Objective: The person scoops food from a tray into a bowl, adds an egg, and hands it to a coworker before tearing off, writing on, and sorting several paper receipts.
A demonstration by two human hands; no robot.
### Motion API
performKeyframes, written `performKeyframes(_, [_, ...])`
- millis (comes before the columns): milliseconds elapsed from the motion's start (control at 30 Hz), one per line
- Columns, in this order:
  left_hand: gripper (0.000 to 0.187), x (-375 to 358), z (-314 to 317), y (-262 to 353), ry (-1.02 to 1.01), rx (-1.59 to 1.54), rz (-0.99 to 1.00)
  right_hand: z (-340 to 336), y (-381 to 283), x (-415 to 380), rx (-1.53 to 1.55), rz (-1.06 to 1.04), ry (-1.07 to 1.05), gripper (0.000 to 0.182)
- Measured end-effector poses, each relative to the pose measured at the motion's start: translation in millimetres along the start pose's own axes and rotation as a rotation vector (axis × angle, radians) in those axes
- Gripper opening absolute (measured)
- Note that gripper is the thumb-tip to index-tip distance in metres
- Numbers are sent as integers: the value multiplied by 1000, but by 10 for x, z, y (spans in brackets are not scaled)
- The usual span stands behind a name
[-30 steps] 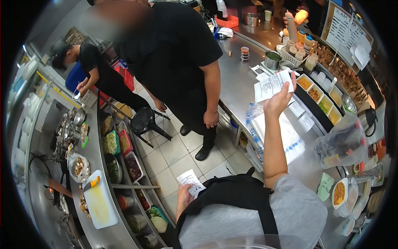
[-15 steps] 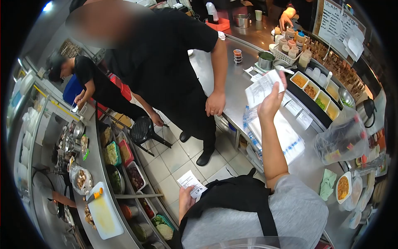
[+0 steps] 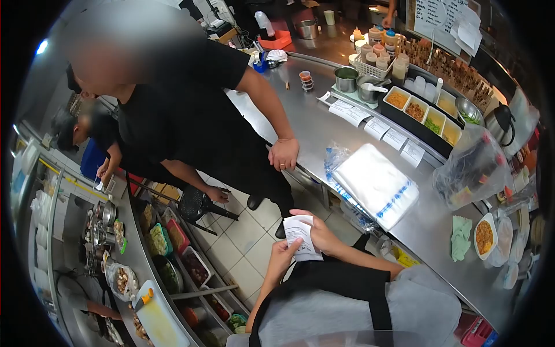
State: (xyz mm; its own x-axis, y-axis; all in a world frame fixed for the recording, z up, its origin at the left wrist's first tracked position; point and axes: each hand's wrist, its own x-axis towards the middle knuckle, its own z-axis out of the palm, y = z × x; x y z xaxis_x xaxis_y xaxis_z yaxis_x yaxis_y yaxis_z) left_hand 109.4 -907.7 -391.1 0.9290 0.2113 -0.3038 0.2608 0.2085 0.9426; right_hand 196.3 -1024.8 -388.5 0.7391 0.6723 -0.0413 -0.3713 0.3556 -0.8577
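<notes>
Both my hands are close to my chest, holding white paper slips (image 3: 300,236) between them. My left hand (image 3: 281,257) grips the lower edge of the slips. The upper right side is pinched by my right hand (image 3: 321,234). The slips hang over the tiled floor between the two counters, just off the steel counter (image 3: 324,136) on my right. I wear a grey shirt with a black apron.
A person in black stands close ahead with a hand (image 3: 283,154) on the counter edge. On the counter lie a stack of plastic bags (image 3: 376,185), order slips (image 3: 376,128), condiment tubs (image 3: 421,111) and a plate of food (image 3: 484,237). Ingredient tubs (image 3: 167,248) line the left counter, near a black stool (image 3: 196,203).
My right hand has come down from holding a slip up over the counter and now meets my left hand at the slips. The person in black has put a hand on the counter edge.
</notes>
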Motion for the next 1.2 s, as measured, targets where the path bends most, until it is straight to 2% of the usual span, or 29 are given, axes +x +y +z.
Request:
performKeyframes(33, [22,20,34,-25,-19,14,-43,-4,53,-39,-4,16,83,38])
performKeyframes(67, [22,32,74,-41,-36,27,-86,-52,65,-56,-11,15,76,38])
performKeyframes(133, [22,46,135,-27,-51,11,-112,-140,54,-122,192,141,194,36])
performKeyframes(167, [22,54,153,-11,-124,-5,-142,-279,117,-80,232,205,167,34])
performKeyframes(233, [22,69,167,-17,-194,-21,-162,-427,69,-42,333,186,183,33])
performKeyframes(300, [23,83,166,-93,-278,96,-128,-435,-94,22,457,106,246,32])
performKeyframes(433, [24,52,201,-136,-247,69,-105,-393,-73,57,442,144,304,29])
performKeyframes(500, [24,29,165,-176,-150,87,-72,-493,205,80,455,255,159,28])
performKeyframes(600, [25,23,56,-349,-62,100,-82,-414,291,94,534,286,171,27])
performKeyframes(667, [26,-41,2,-359,14,104,-43,-415,353,195,541,256,237,27])
performKeyframes(733, [32,-98,-18,-320,85,109,-2,-474,370,334,442,106,468,26])
performKeyframes(800, [51,-192,-9,-232,230,-45,172,-511,313,391,439,75,494,24])
performKeyframes(833, [65,-248,-65,-190,234,-44,84,-551,333,399,401,106,462,24])
performKeyframes(867, [65,-276,-154,-277,237,-43,85,-565,308,403,364,136,430,24])
performKeyframes(933, [58,-340,-342,-543,334,64,6,-515,390,414,389,149,407,25])
performKeyframes(967, [58,-389,-397,-569,336,69,4,-530,523,425,270,191,320,25])
performKeyframes(1033, [42,-455,-446,-576,282,193,-228,-487,701,385,61,202,194,27])
performKeyframes(1067, [42,-446,-412,-562,285,193,-233,-449,743,357,-33,171,153,28])
performKeyframes(1133, [38,-423,-308,-502,319,-14,-274,-478,889,273,-69,165,-59,29])
performKeyframes(1200, [45,-326,-238,-458,286,32,-209,-395,872,176,-23,224,-136,30])
